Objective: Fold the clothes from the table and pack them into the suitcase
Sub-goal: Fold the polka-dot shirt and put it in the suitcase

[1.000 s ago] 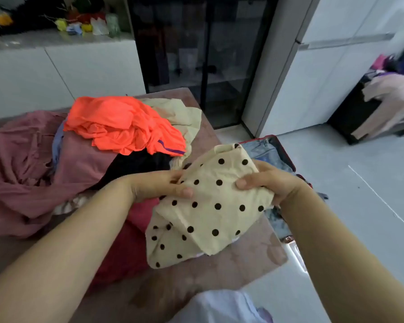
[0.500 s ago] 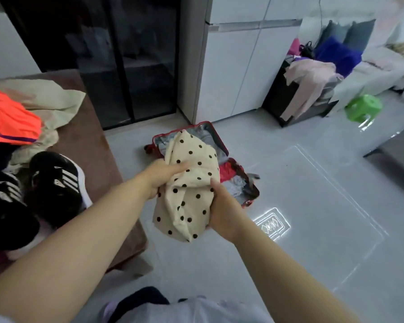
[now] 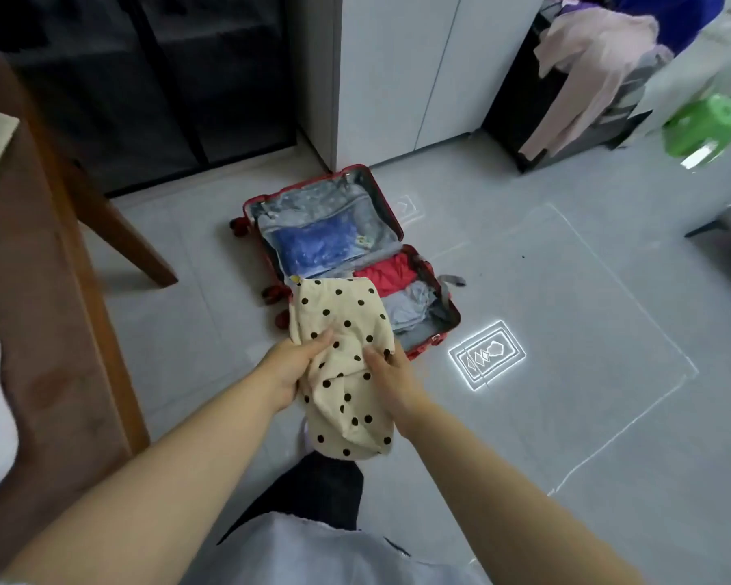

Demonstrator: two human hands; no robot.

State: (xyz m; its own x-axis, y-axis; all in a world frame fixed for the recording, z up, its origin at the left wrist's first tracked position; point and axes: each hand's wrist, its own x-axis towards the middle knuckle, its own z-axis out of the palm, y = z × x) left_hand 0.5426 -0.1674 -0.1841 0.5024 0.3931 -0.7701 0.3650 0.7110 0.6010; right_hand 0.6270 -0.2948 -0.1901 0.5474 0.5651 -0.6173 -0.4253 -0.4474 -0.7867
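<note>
My left hand and right hand grip polka-dot garment, now closer to open suitcase mid-frame; table at left.

Matt cloth garment, glossy floor

Both hands hold a folded cream polka-dot garment above the grey floor, at the near edge of an open red suitcase. The left hand grips its left side and the right hand pinches its right side. In the suitcase's near half lie a red garment and a grey garment. The brown surface stands at the left.
</note>
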